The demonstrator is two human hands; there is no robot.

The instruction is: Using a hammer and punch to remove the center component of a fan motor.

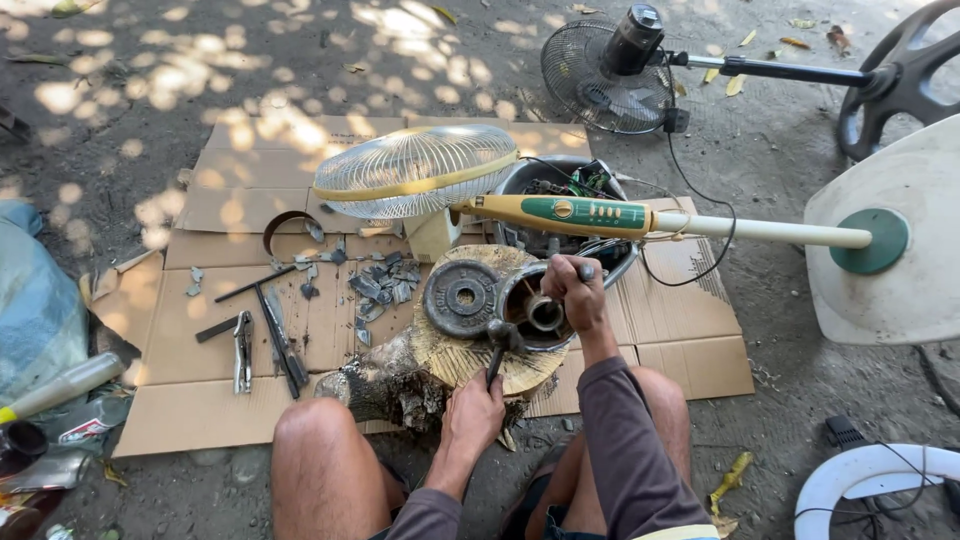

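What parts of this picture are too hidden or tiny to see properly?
- Head view: the tool's tip in the right hand is hidden by the fingers.
- The hammer handle's end sits inside the left hand.
- The basin contents are too small and tangled.
- The black ring is cut off at the right edge.

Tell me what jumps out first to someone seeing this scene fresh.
At centre, the left hand grips a hammer and the right hand steadies a tool over a round motor part on a log stump. Just behind lies a toppled cream and green stand fan on flattened cardboard.
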